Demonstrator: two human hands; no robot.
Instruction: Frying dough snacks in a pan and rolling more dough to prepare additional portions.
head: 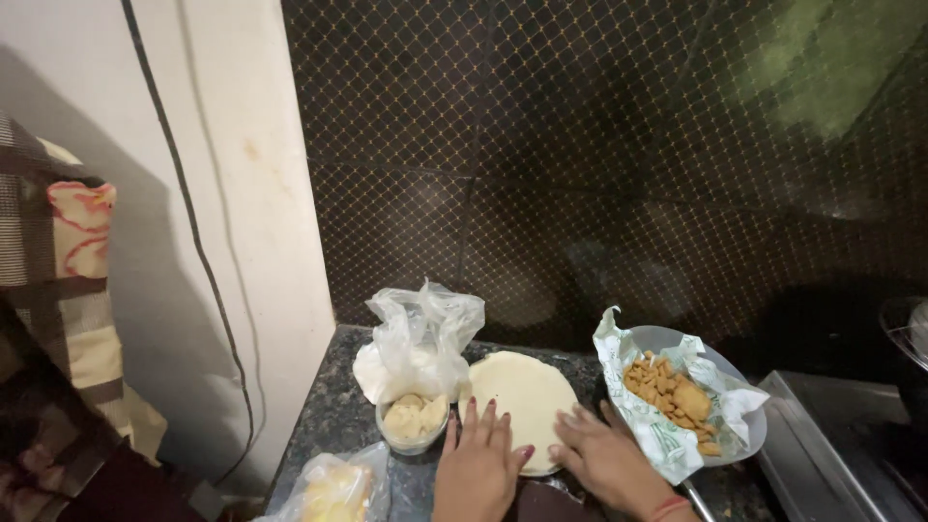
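Note:
A round, flat disc of pale dough (522, 389) lies on the dark speckled counter (333, 420). My left hand (480, 456) rests flat on its near left edge, fingers spread. My right hand (607, 454) presses on its near right edge, also flat with fingers apart. Neither hand holds anything.
A small clear bowl of pale dough pieces (413, 421) stands left of the disc, with a crumpled clear plastic bag (418, 343) behind it. A plate lined with printed paper holds brown fried pieces (672, 391) at right. Another bag with yellow contents (333, 488) sits near left. A metal stove edge (822, 435) is far right.

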